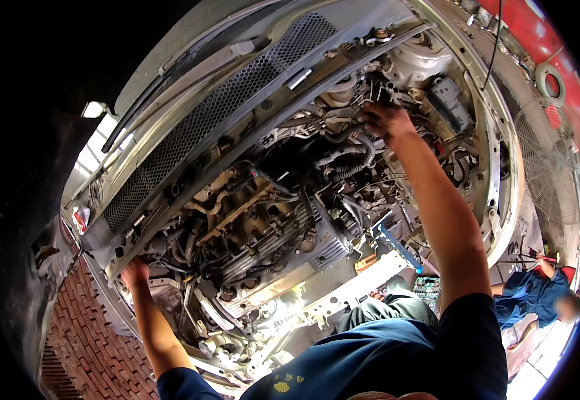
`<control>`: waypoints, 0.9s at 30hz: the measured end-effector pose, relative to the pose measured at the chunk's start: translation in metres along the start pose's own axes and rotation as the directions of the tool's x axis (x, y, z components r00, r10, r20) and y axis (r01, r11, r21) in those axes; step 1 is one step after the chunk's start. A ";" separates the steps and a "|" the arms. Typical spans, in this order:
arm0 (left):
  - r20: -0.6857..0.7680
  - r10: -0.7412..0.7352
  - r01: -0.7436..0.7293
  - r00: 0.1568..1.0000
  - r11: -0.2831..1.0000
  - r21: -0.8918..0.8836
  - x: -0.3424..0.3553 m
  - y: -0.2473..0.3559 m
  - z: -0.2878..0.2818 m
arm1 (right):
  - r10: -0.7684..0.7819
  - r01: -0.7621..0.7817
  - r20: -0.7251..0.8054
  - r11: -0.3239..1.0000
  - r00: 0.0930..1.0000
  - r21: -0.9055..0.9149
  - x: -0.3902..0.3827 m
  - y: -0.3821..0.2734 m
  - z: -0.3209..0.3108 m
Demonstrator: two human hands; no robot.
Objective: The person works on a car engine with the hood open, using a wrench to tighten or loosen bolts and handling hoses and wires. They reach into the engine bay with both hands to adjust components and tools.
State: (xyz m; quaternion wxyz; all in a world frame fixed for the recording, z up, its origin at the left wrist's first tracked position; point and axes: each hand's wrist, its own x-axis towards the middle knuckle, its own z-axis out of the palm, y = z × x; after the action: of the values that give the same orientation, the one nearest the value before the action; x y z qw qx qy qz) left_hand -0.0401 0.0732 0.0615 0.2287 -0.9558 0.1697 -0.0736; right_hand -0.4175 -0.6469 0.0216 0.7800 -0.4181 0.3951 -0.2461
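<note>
Reaching with right hand (387,123) near curved, ribbed hose (345,153), with left hand (135,271) below honeycomb mesh (220,113); cannot tell either grip.

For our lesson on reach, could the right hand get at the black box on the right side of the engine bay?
Probably yes: the right hand is close by, left of the black box in this view, and nothing appears to cover the box's top.

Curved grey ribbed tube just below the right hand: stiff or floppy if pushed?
The curved grey ribbed tube likely flexes somewhat, given its ridges. It probably isn't floppy: it holds an arch below the right hand in the picture. Crowded grey engine parts around it would likely limit travel.
</note>
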 end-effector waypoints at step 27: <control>-0.124 0.075 -0.068 0.990 0.996 0.059 -0.001 -0.011 0.000 | -0.541 0.434 0.494 -0.246 0.681 -0.867 0.009 -0.001 -0.009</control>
State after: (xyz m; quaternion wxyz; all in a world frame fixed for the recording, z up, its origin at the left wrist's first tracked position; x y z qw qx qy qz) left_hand -0.0375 0.0826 0.0668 0.2463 -0.9359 0.2157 -0.1301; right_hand -0.4194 -0.6579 0.0157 0.0796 -0.9355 0.2744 -0.2080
